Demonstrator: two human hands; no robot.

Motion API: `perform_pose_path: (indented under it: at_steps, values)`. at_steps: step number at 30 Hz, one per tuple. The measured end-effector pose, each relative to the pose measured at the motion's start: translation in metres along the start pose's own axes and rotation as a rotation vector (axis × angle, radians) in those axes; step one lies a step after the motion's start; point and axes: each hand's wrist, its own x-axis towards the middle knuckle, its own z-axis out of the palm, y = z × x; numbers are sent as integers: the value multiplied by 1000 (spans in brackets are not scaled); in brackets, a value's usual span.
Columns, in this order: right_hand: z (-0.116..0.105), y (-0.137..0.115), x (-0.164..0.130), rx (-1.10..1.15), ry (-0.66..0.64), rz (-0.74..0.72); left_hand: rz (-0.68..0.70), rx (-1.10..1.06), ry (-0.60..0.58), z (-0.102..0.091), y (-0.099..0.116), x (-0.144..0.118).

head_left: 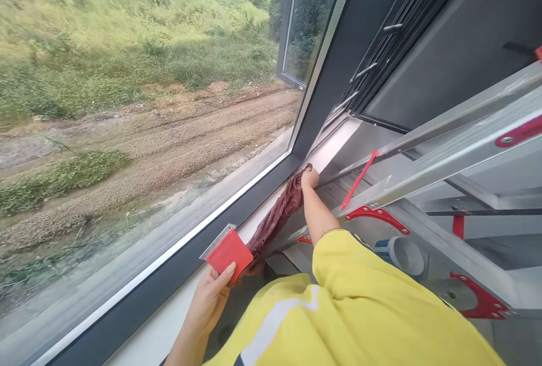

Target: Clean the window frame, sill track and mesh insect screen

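My left hand (pixel 212 297) grips a red scraper (pixel 228 252) with a metal blade, held against the dark window frame (pixel 169 275) at the bottom of the pane. My right hand (pixel 310 178) reaches forward and is closed on a dark red cloth (pixel 277 216), pressing it into the far corner of the white sill (pixel 334 148). The cloth trails back along the sill toward the scraper. My right arm wears a yellow sleeve with a pale stripe.
A large glass pane (pixel 139 100) looks out on a dirt track and grass. An aluminium ladder (pixel 444 168) with red brackets crosses the right side, close to my right arm. A white and blue cup-like object (pixel 402 253) sits below it. Dark louvred panels (pixel 393 33) rise behind.
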Motion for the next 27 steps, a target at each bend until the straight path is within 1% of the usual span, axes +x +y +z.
perform_pose_path:
  at_steps: [2,4,7,9,11,14,15,16,17,18,21,23,25,27]
  values:
    - [-2,-11,-10,48,41,-81,-14,13,-35,-6,-2,2]
    - [-3,-28,-20,95,31,-238,-24,14,-51,-10,-4,3]
    - [-1,-51,-44,87,-97,-531,-12,8,-43,-14,-7,2]
    - [4,-59,-73,70,-163,-722,1,9,-37,-17,-10,-1]
    - [15,-59,-111,57,-192,-931,7,10,-36,-19,-13,-4]
    - [39,-46,-167,19,-284,-1331,13,1,-28,-23,-16,-8]
    - [46,-40,-177,-1,-320,-1445,15,-5,-21,-23,-16,-9]
    - [52,-34,-180,-21,-342,-1522,15,-11,-14,-23,-16,-10]
    - [56,-29,-178,-37,-344,-1550,11,-16,-8,-23,-16,-10]
    - [59,-25,-169,-47,-326,-1530,4,-23,-1,-22,-15,-11]
    - [57,-21,-131,-34,-258,-1363,-9,-39,15,-19,-13,-10]
    - [55,-24,-119,-3,-228,-1270,7,-48,18,-16,-12,-10]
    - [56,-28,-127,37,-213,-1246,17,-58,16,-15,-14,-9]
    - [60,-31,-147,76,-221,-1306,11,-71,10,-14,-17,-9]
